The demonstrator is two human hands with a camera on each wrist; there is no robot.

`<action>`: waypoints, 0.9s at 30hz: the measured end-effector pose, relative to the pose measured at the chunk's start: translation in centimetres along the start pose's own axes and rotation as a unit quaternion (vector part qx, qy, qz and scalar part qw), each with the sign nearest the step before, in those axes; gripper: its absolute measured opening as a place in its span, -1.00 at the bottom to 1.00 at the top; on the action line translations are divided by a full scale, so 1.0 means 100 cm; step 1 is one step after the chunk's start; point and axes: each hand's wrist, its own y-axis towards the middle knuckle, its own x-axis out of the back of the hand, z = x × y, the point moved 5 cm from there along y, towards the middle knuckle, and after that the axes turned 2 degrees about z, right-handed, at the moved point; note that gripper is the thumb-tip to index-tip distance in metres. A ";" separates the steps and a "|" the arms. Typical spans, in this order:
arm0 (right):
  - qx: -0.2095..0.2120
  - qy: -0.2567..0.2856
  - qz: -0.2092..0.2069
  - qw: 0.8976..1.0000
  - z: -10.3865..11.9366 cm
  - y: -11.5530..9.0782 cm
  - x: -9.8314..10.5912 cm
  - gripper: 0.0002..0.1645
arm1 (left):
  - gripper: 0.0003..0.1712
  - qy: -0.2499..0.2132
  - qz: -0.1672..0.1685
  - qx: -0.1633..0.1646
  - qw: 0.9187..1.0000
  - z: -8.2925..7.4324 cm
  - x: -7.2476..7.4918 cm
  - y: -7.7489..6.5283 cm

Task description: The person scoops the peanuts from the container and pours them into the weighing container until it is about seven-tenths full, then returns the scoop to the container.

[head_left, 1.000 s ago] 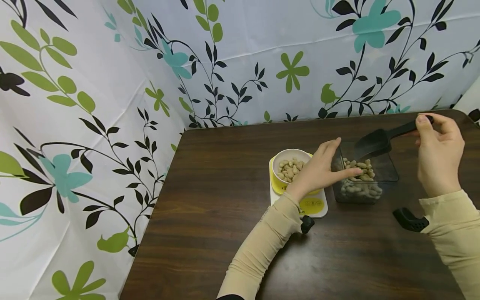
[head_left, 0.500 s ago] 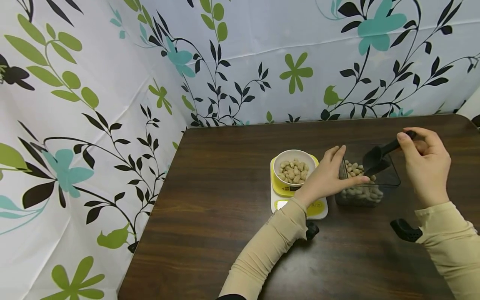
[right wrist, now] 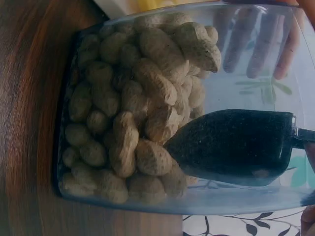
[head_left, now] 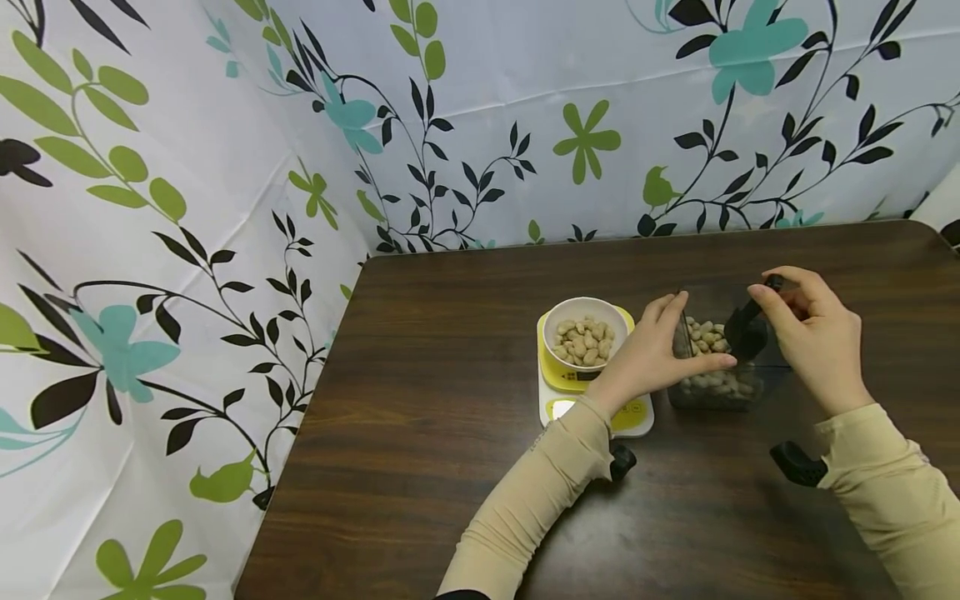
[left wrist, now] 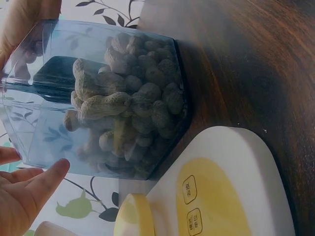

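Note:
A clear plastic box (left wrist: 118,169) of unshelled peanuts (right wrist: 147,78) stands on the table. My left hand (head_left: 643,354) lies against its left side, straight fingers along the wall and thumb across the front near the rim. In the head view, my right hand (head_left: 821,342) pinches the handle of a black scoop (right wrist: 231,145) above the box. The blade points down inside, its tip right at the top of the peanuts. Left of the box, a white bowl (head_left: 555,315) with peanuts in it sits on a yellow and white kitchen scale (head_left: 547,396), partly hidden by my left hand.
The dark wooden table (head_left: 420,400) extends to the left and front of these things. A white curtain (head_left: 480,75) with leaf and flower prints hangs behind the table and along its left side.
My right hand has moved left and down, bringing the scoop from above the box's right side to steeply down at the peanuts. My left hand stays at the box.

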 end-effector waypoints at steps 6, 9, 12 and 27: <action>-0.005 0.006 0.007 1.000 -0.001 0.002 -0.002 -0.63 | 0.05 -0.006 -0.004 -0.005 1.000 -0.001 0.002 -0.001; -0.009 0.011 0.006 1.000 -0.001 0.001 -0.003 -0.63 | 0.05 -0.004 -0.003 -0.003 1.000 -0.002 0.003 -0.001; -0.014 0.020 -0.015 1.000 -0.001 0.000 -0.003 -0.63 | 0.05 -0.005 0.000 -0.005 1.000 -0.003 0.002 -0.001; 0.028 0.019 0.019 0.999 -0.003 -0.002 -0.010 -0.66 | 0.06 -0.013 0.004 0.002 1.000 -0.001 0.000 -0.001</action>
